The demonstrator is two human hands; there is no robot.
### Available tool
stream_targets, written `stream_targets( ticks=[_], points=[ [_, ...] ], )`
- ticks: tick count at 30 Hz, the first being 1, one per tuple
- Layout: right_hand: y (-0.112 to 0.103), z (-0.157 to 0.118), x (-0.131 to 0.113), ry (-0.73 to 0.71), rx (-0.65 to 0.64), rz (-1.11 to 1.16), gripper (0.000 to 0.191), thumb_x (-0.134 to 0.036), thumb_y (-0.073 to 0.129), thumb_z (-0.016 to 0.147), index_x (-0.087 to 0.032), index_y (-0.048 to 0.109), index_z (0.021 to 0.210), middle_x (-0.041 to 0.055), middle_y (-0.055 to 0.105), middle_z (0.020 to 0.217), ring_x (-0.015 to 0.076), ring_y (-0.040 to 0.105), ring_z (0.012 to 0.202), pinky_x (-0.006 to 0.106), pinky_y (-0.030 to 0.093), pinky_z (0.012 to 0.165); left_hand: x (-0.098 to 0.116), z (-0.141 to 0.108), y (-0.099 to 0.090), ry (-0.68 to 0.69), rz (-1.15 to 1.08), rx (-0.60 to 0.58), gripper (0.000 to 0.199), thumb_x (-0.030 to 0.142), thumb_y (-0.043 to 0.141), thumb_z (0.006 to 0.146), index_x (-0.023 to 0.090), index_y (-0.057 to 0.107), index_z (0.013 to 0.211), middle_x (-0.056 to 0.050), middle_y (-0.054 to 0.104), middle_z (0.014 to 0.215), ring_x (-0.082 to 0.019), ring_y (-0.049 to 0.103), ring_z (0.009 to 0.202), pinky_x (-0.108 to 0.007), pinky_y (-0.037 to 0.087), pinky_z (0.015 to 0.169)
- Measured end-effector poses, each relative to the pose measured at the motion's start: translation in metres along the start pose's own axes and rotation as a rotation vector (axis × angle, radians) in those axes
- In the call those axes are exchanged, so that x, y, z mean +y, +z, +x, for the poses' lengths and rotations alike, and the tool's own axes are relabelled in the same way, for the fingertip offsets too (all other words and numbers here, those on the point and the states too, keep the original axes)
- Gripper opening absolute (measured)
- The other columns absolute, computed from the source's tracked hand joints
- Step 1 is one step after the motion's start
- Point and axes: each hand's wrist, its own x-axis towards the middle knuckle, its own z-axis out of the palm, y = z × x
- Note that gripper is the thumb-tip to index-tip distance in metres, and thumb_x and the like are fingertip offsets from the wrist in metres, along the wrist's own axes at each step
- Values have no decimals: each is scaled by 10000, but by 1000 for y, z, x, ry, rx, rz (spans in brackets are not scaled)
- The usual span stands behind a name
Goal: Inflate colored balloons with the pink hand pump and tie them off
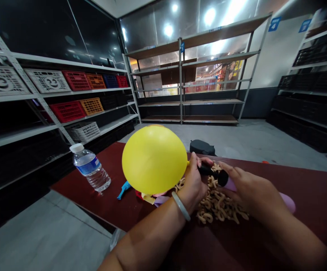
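Head view: I look down across a dark red desk (307, 184), both my hands raised over its middle.
Yellow balloon (155, 160): blown up round, above the desk just left of my left hand, its neck running in between my fingers.
Left hand (194, 184): fingers (193, 160) pressed together, pinching the balloon's neck and wrapped around the black nozzle (205, 171); whether the neck sits over the tip I cannot tell, since my hand hides it.
Right hand (255, 190): fingers curled around the lilac pump (230, 184), closed as far as its body lets them; its rounded end (287, 202) shows past my wrist.
Bracelet (181, 207): pale, around my left wrist.
Curled beige pieces (220, 207): heaped on the desk beneath and between my hands.
Limp balloons (149, 198): several colours, partly hidden below the yellow one; a blue one (124, 188) lies just to their left.
Water bottle (91, 167): white-capped, standing on the desk's left side, well apart from my fingers.
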Motion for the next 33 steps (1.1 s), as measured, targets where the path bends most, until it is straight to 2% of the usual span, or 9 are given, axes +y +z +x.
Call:
stream_targets(
  ticks=[2, 5, 11, 17, 22, 25, 27, 30, 33],
  points=[
    [-3, 1, -6, 4, -2, -17, 646, -504, 515, 893, -240, 344, 1457, 96, 665, 1114, 252, 672, 809, 362, 505, 604, -6, -3, 0, -26, 20, 39, 452, 533, 614, 830, 181, 410, 635, -43, 634, 789, -161, 610, 789, -324, 464, 831],
    [-7, 2, -10, -7, -17, -9, 618, -467, 543, 885, -284, 365, 1448, 77, 658, 1121, 246, 670, 792, 357, 511, 590, -6, -5, 3, -23, 24, 76, 457, 527, 634, 815, 174, 411, 627, -41, 634, 819, -145, 602, 764, -305, 469, 807],
    [-6, 2, -6, -45, -10, 83, 494, -407, 544, 891, -306, 470, 1370, 78, 638, 1191, 219, 661, 792, 364, 530, 656, 0, -5, 6, -41, 11, 63, 467, 512, 611, 837, 173, 391, 604, -31, 600, 773, -135, 572, 715, -292, 460, 754],
    [-6, 3, -7, -39, -4, 127, 469, -409, 573, 873, -310, 507, 1327, 65, 642, 1160, 223, 658, 804, 369, 528, 671, 1, -1, 2, 32, 83, 58, 481, 502, 560, 878, 177, 386, 567, -26, 571, 710, -140, 556, 714, -284, 441, 755],
    [0, 0, -4, 6, -57, 110, 462, -478, 524, 884, -315, 517, 1316, 62, 642, 1157, 229, 662, 769, 380, 515, 630, 12, 10, -3, 43, 36, 136, 463, 474, 541, 894, 171, 411, 569, -23, 588, 700, -135, 573, 681, -292, 449, 768],
    [7, -3, 10, 65, -138, 109, 473, -510, 474, 891, -327, 506, 1326, 65, 641, 1163, 249, 672, 786, 385, 500, 606, 21, 21, -10, 64, 59, 171, 430, 453, 531, 907, 165, 453, 597, -38, 639, 762, -128, 591, 685, -277, 451, 759],
    [11, -4, 28, 159, -178, 113, 503, -549, 454, 882, -343, 495, 1338, 74, 643, 1169, 272, 679, 806, 387, 485, 592, 26, 26, -15, 93, 86, 192, 409, 435, 519, 919, 159, 488, 619, -52, 661, 798, -127, 603, 701, -274, 452, 765],
    [14, -9, 64, 373, -227, 105, 573, -639, 392, 864, -342, 498, 1343, 118, 647, 1169, 323, 676, 807, 435, 463, 607, 29, 31, -18, 102, 126, 213, 376, 414, 517, 925, 147, 554, 663, -63, 671, 817, -128, 612, 718, -279, 453, 787],
    [20, -21, 103, 596, -295, 95, 629, -683, 383, 833, -304, 549, 1306, 188, 651, 1151, 376, 664, 844, 478, 437, 637, 28, 32, -20, 51, 147, 181, 365, 403, 499, 936, 133, 618, 721, -61, 665, 812, -127, 613, 729, -278, 454, 793]
  ],
)
